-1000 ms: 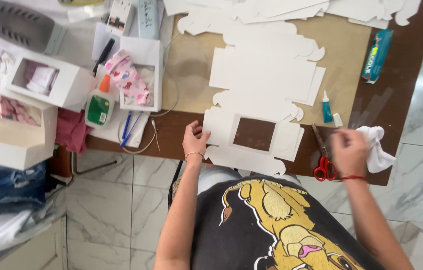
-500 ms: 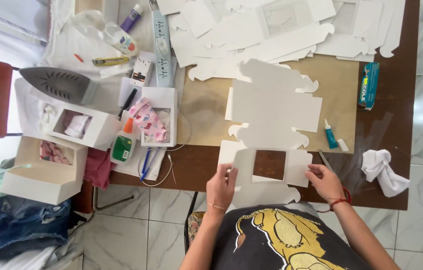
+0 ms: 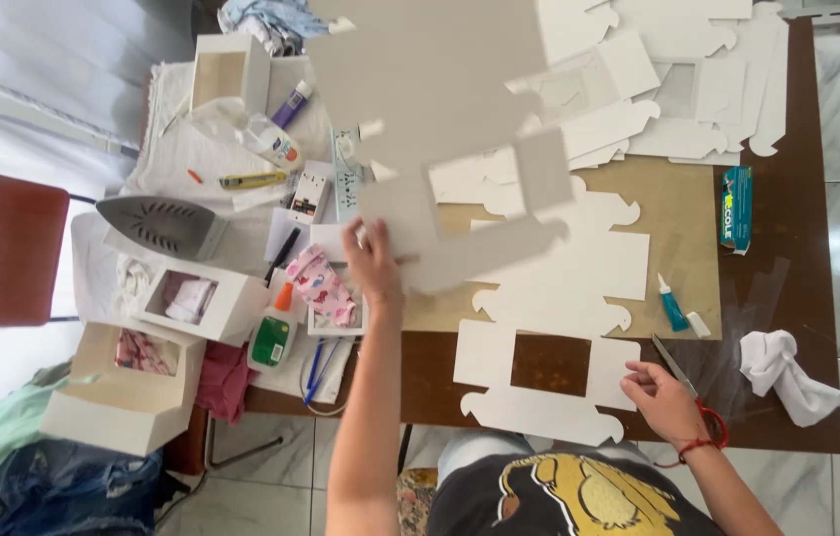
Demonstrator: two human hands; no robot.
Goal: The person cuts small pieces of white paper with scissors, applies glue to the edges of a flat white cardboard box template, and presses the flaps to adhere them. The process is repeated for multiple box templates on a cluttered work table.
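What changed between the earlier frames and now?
The left hand left the windowed box blank at the table edge, took hold of another flat cardboard blank and lifted it up toward the camera. The right hand, which held the red-handled scissors a second ago and had let them go by half a second ago, now rests at the windowed blank's right flap. The white cloth, glue tube and iron stayed put.

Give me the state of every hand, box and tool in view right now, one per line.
Left hand: raised, fingers gripping a lifted cardboard blank.
Right hand: resting on the flat window blank, holding nothing.
Window blank: flat, unfolded, on the table.
Scissors: lying beside the right hand.
Glue tube: lying down, cap off.
Iron: lying soleplate up.
Window box: assembled, filled.
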